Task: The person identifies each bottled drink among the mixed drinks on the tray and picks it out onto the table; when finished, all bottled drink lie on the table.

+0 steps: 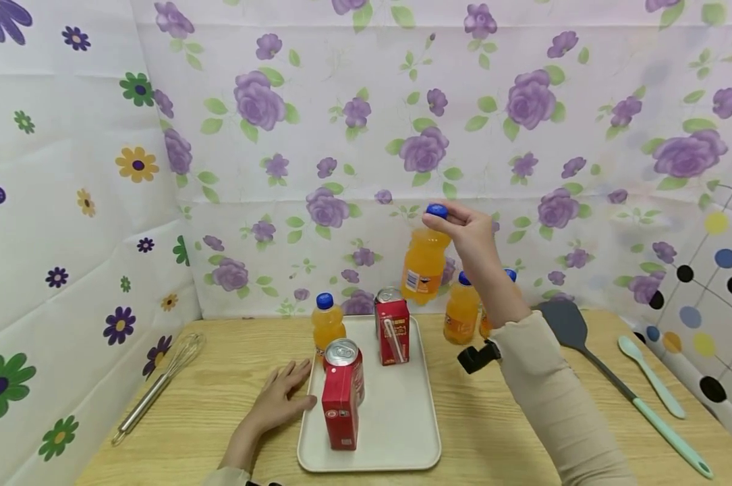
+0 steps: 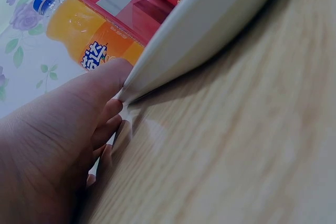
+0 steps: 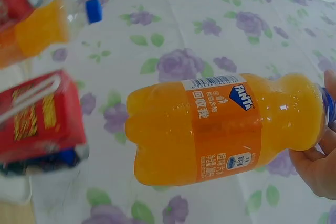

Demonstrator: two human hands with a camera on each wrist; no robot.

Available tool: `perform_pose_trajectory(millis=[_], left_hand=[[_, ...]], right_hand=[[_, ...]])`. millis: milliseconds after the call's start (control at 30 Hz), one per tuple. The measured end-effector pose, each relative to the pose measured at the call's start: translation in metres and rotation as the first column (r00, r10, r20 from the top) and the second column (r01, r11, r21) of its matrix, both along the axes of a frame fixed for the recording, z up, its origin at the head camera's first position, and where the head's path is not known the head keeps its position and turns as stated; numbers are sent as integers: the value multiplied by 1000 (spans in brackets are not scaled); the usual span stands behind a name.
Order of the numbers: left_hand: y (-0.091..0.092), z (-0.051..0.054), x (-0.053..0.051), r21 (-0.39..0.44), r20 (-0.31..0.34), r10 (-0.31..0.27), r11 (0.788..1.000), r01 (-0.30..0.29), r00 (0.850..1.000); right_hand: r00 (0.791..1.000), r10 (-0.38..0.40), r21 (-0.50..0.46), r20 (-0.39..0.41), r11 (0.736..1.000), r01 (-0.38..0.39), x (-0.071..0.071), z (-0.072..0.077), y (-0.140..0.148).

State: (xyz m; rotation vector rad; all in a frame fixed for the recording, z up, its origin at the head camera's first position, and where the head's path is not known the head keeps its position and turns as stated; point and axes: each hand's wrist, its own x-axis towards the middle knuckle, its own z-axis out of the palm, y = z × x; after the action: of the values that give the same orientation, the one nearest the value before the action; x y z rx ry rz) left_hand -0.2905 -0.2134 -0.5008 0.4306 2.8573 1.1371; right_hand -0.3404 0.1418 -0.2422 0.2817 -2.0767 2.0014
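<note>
My right hand (image 1: pixel 471 236) pinches an orange soda bottle (image 1: pixel 425 264) by its blue cap and neck, holding it in the air above the far right of a white tray (image 1: pixel 392 432). The right wrist view shows the Fanta label on this bottle (image 3: pixel 226 129). On the tray, a red drink carton (image 1: pixel 393 334) stands in front of a can, partly hiding it. Nearer stand a red can (image 1: pixel 343 353) and another red carton (image 1: pixel 340 412). A second orange soda bottle (image 1: pixel 327 324) is at the tray's far left corner. My left hand (image 1: pixel 280 398) rests on the table, its thumb touching the tray's left edge.
Two more orange soda bottles (image 1: pixel 461 310) stand right of the tray, one partly hidden by my right arm. A whisk (image 1: pixel 159 385) lies at left. A spatula (image 1: pixel 608 371) and a pale green spoon (image 1: pixel 651 374) lie at right. A flowered cloth (image 1: pixel 353 169) hangs behind the table.
</note>
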Motion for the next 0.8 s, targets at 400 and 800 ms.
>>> perform_pose_trajectory(millis=[400,800], left_hand=[[-1,-3,0,-18,-3,14,1000,-14,1000],[-1,-3,0,5,2,18,1000,-18,1000]], right_hand=[[992,-99,156,82,984,85,24,-39,63],[973,-185,317,136,939,134,35,-88,115]])
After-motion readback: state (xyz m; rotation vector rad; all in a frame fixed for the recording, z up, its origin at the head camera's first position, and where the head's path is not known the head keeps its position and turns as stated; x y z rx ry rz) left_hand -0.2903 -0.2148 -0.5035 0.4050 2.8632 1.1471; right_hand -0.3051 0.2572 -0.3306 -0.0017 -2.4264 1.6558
